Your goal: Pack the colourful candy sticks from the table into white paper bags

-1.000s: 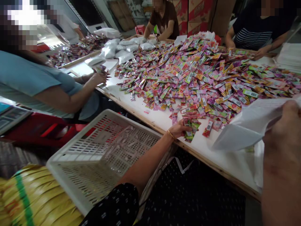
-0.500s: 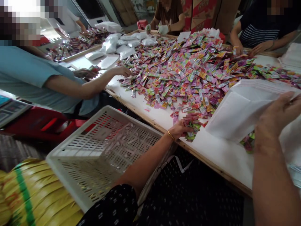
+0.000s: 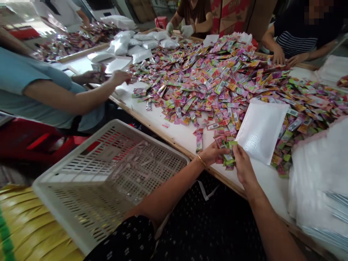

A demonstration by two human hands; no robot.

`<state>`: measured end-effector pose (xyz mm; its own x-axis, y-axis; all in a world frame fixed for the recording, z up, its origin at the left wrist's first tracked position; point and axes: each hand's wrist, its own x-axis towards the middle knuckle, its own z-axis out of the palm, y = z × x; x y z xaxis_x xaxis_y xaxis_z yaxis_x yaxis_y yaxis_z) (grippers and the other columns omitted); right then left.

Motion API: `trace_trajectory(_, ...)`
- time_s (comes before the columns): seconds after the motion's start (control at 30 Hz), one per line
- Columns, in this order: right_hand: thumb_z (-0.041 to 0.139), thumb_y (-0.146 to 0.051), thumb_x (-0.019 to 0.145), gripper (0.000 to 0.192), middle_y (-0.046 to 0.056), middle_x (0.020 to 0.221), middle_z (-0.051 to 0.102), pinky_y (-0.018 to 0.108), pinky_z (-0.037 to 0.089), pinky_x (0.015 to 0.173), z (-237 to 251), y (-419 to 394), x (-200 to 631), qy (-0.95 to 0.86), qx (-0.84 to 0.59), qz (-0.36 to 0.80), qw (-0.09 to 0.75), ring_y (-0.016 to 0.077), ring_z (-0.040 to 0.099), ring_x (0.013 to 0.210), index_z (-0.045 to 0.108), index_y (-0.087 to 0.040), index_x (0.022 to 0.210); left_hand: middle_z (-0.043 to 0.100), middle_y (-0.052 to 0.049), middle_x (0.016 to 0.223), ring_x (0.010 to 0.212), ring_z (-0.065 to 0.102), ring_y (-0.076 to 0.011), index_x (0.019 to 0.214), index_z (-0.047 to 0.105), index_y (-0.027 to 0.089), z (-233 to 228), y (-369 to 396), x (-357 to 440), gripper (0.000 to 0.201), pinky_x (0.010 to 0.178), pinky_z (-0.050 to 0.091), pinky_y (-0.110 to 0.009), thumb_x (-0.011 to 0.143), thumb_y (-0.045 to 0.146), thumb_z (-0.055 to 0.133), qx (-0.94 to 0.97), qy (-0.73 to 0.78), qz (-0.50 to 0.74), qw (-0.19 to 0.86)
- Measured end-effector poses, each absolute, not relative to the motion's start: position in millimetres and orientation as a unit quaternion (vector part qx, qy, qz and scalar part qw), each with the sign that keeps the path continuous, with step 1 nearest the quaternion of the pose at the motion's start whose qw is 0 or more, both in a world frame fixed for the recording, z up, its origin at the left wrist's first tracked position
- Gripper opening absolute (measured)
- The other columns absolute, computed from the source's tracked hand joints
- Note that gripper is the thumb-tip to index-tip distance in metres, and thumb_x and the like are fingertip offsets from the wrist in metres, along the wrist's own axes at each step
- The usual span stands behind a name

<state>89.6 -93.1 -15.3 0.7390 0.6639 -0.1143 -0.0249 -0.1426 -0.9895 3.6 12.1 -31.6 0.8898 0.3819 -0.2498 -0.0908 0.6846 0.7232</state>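
The white bag (image 3: 260, 131) now lies flat on the table (image 3: 179, 132); my right hand (image 3: 241, 163) has come to the sachet bundle (image 3: 225, 149) clasped in my left hand (image 3: 213, 153). Sachets look light, slippery; I would pinch mid-stack.

The right hand (image 3: 243, 163) dropped the white pouch (image 3: 261, 129) and joined the sachet stack (image 3: 227, 152).

bare table strip (image 3: 179, 132) along near edge, sachet heap (image 3: 217, 79) beyond, basket (image 3: 108, 174) left
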Motion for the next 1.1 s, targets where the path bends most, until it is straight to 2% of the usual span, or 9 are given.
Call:
trace_trajectory(0.07,0.065,-0.053,0.074,0.053,0.003,0.106,0.065,0.029,0.052,0.073,-29,-93,79,-0.137,-0.644,0.349,0.667,0.017,0.061,0.092,0.058,-0.024,0.118,0.07,-0.004,0.079,0.063,0.064,-0.0154,0.091,0.062,0.012,-35,6,7,0.04,0.063,0.053,-0.028,0.053,0.016,0.075,0.357,0.197,0.131,0.904)
trace_trajectory(0.13,0.071,-0.05,0.068,0.055,0.001,0.103,0.065,0.024,0.05,0.072,-33,-93,79,-0.083,-0.619,0.341,0.703,0.0134,0.06,0.09,0.061,-0.023,0.115,0.068,-0.003,0.072,0.056,0.062,-0.0148,0.088,0.062,0.012,-39,4,8,0.036,0.058,0.052,-0.028,0.053,0.014,0.066,0.33,0.23,0.111,0.909)
trace_trajectory(0.3,0.077,-0.048,0.062,0.038,-0.004,0.074,0.061,0.018,0.046,0.057,-28,-100,82,-0.015,-0.569,0.335,0.751,0.0078,0.054,0.065,0.06,-0.017,0.078,0.065,-0.005,0.06,0.052,0.06,-0.0154,0.073,0.061,0.01,-46,8,11,0.024,0.055,0.051,-0.028,0.052,0.016,0.052,0.284,0.27,0.014,0.92)
trace_trajectory(0.53,0.08,-0.042,0.06,0.039,-0.001,0.083,0.067,0.023,0.052,0.066,-30,-102,82,-0.002,-0.502,0.361,0.786,0.0113,0.061,0.073,0.063,-0.016,0.083,0.066,-0.004,0.06,0.049,0.059,-0.0157,0.078,0.063,0.01,-38,4,15,0.026,0.055,0.052,-0.03,0.054,0.014,0.056,0.303,0.288,0.056,0.907)
trace_trajectory(0.73,0.082,-0.041,0.058,0.037,-0.003,0.073,0.064,0.021,0.051,0.064,-35,-97,85,0.001,-0.513,0.341,0.788,0.0098,0.06,0.069,0.058,-0.017,0.074,0.059,0.0,0.058,0.047,0.053,-0.0118,0.076,0.059,0.013,-39,-13,17,0.015,0.051,0.048,-0.026,0.061,0.018,0.058,0.401,0.3,0.087,0.861)
trace_trajectory(0.8,0.078,-0.046,0.064,0.037,-0.003,0.078,0.065,0.022,0.052,0.068,-33,-96,81,0.002,-0.511,0.346,0.787,0.0106,0.062,0.074,0.06,-0.018,0.081,0.061,0.0,0.065,0.057,0.055,-0.0118,0.081,0.06,0.013,-38,-20,21,0.015,0.06,0.05,-0.027,0.067,0.019,0.059,0.512,0.267,0.114,0.808)
trace_trajectory(0.87,0.069,-0.058,0.071,0.044,0.0,0.093,0.067,0.025,0.053,0.079,-30,-97,76,-0.001,-0.488,0.359,0.795,0.0126,0.063,0.09,0.062,-0.021,0.093,0.065,-0.004,0.083,0.079,0.059,-0.0157,0.093,0.063,0.014,-34,-27,27,0.023,0.079,0.051,-0.031,0.071,0.016,0.058,0.643,0.237,0.156,0.711)
trace_trajectory(0.97,0.069,-0.06,0.07,0.051,0.001,0.113,0.065,0.029,0.05,0.094,-24,-97,73,-0.045,-0.455,0.413,0.788,0.0152,0.06,0.109,0.061,-0.025,0.107,0.063,-0.009,0.109,0.109,0.052,-0.0239,0.113,0.062,0.016,-24,-36,35,0.037,0.101,0.042,-0.041,0.076,0.014,0.054,0.797,0.238,0.169,0.529)
trace_trajectory(1.1,0.075,-0.043,0.069,0.041,0.004,0.105,0.066,0.03,0.055,0.083,-23,-95,81,-0.041,-0.44,0.477,0.759,0.0164,0.064,0.096,0.061,-0.02,0.1,0.047,-0.018,0.134,0.122,0.042,-0.0328,0.128,0.053,0.012,-14,-35,34,0.059,0.102,0.041,-0.047,0.07,0.019,0.064,0.884,0.22,0.094,0.401)
